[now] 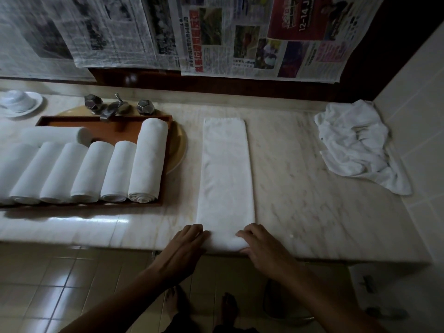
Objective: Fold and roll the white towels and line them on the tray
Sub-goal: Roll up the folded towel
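The tray [113, 131] and the leftmost rolled towel [8, 174] in its near row run off the picture's left edge. The tray hides most of the basin [180, 145]. The left hand [185, 251] and right hand [264, 251] cover the folded towel's [225, 169] near corners. The newspaper [240, 44] print is too blurred to read.

White towels [225, 169], reddish-brown wooden tray [168, 150], pale veined marble counter [300, 188], colourfully printed newspapers [240, 34].
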Motion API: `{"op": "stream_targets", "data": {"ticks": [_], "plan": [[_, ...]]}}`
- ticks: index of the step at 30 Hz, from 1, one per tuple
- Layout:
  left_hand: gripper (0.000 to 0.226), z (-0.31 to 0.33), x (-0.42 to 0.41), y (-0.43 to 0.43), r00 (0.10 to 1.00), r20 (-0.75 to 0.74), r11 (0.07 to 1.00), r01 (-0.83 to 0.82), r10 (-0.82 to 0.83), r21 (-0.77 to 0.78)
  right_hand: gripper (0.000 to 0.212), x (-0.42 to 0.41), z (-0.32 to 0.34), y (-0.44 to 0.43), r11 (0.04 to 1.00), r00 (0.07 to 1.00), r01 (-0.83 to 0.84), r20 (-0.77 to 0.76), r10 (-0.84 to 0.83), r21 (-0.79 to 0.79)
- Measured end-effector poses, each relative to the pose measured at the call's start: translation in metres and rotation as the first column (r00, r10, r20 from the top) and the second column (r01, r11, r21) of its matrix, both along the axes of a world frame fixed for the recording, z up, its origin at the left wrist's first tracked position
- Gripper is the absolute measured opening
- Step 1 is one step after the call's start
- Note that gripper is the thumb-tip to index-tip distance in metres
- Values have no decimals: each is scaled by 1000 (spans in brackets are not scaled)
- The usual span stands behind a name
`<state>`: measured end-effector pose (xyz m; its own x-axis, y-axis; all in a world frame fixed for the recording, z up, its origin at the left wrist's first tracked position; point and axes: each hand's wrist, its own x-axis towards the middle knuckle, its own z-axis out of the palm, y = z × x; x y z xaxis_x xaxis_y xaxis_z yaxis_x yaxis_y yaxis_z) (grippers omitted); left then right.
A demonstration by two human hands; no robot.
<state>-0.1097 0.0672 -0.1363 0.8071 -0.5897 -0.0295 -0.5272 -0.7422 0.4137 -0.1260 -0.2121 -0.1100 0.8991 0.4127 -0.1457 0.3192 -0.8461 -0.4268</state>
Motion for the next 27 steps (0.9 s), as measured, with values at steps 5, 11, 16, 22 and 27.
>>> {"op": "stream_targets", "data": {"ticks": [5, 11, 16, 22, 27], "plan": [[50, -2, -1, 3, 996, -57, 995, -78, 74, -65, 43, 8, 10, -5, 967, 954, 241, -204, -219, 88], [24, 11, 13, -3, 926, -262, 922, -330, 273, -205, 16, 14, 0, -2, 940, 945, 313, -147, -293, 139], [22, 15, 24, -3, 873, -370, 876, -420, 317, -240, 35, -1, -5, 23, 888, 893, 385, 139, -427, 252], [25, 23, 24, -13, 810, -387, 812, -543, 441, -212, 54, -30, -19, 54, 970, 909, 243, 340, -239, 33], [60, 8, -6, -39, 903, 137, 913, -401, 408, -77, 73, -24, -35, 44, 985, 935, 168, 323, -147, -38]]}}
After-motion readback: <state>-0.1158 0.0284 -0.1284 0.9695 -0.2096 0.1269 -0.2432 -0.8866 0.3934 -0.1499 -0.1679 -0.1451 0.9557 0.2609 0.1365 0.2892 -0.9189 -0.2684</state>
